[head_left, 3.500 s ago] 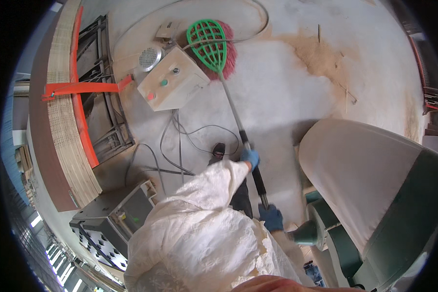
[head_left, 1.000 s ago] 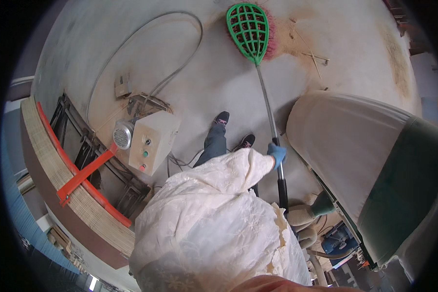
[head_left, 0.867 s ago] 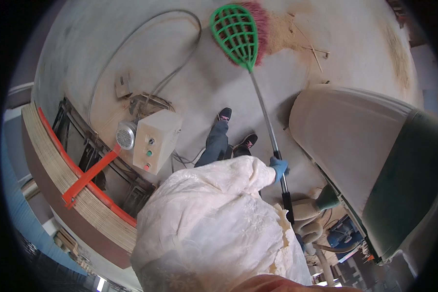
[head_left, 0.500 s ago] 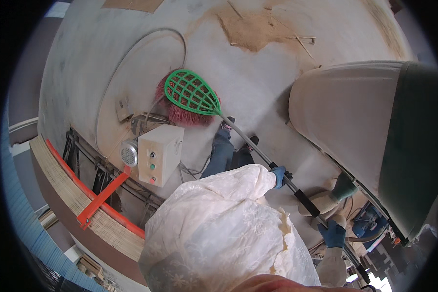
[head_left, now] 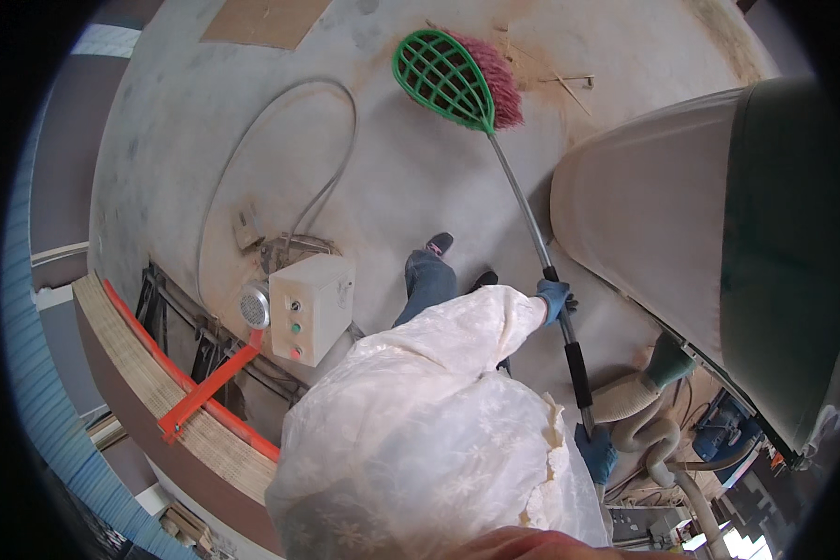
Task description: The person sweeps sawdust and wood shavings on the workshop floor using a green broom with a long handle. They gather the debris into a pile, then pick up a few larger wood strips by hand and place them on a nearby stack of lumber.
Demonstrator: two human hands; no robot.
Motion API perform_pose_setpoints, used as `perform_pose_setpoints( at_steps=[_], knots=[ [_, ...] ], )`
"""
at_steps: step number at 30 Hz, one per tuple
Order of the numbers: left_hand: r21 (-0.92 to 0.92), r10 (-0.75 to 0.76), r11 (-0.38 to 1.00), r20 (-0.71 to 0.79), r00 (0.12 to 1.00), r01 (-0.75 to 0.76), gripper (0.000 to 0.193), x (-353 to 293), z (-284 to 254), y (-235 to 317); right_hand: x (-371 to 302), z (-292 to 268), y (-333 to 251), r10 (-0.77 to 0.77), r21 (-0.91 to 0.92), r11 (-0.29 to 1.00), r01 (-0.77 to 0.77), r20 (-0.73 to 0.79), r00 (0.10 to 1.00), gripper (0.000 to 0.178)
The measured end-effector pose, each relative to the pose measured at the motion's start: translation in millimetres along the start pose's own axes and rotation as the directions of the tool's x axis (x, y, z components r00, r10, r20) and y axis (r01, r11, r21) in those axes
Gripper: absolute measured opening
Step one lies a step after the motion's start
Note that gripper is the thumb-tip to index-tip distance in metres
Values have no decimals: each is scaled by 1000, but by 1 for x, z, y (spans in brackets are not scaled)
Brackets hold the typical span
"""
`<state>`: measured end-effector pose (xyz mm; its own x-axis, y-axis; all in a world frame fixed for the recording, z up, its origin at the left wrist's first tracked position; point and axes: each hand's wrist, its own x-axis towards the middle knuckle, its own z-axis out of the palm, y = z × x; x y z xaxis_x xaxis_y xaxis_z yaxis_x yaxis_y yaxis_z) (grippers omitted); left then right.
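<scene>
My gloved hands are both wrapped around the pole of the broom (head_left: 521,201), left hand (head_left: 554,299) near three o'clock, right hand (head_left: 597,454) between four and five. Its green head (head_left: 443,79) and red bristles (head_left: 497,84) lie on the floor (head_left: 373,187) just past twelve; a control box (head_left: 319,308) stands near nine.

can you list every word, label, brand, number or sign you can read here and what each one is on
No text can be read.
Control box: faint marks on its side, too small and blurred to read.
Broom, gripped by left hand and right hand: no lettering visible.
</scene>
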<state>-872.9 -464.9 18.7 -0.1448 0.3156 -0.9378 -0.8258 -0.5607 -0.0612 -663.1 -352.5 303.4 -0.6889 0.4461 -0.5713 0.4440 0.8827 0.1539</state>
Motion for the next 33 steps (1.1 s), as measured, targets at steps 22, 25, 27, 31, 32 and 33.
perform_pose_setpoints(
  at_steps=[22, 25, 27, 31, 32, 33],
  knots=[
    [169, 153, 978, -198, 968, -120, 14, -1, -88, 363, 87, -83, -396, -142, 255, 965, 67, 291, 946, 41],
    [177, 215, 965, -126, 968, -191, 12, -17, -67, 382, 86, -101, -399, -133, 248, 967, 60, 291, 947, 40],
    [151, 214, 969, -120, 969, -196, 14, -31, -62, 390, 86, -111, -398, -140, 252, 966, 66, 290, 947, 40],
    [115, 326, 945, -233, 916, -307, 13, -48, -71, 405, 97, -131, -406, -189, 276, 954, 117, 250, 950, 39],
    [36, 333, 942, -209, 919, -333, 12, -49, -79, 412, 102, -137, -412, -208, 291, 947, 135, 237, 949, 38],
    [68, 378, 925, -246, 893, -373, 16, -48, -88, 422, 108, -142, -419, -236, 301, 939, 167, 213, 948, 38]
  ],
)
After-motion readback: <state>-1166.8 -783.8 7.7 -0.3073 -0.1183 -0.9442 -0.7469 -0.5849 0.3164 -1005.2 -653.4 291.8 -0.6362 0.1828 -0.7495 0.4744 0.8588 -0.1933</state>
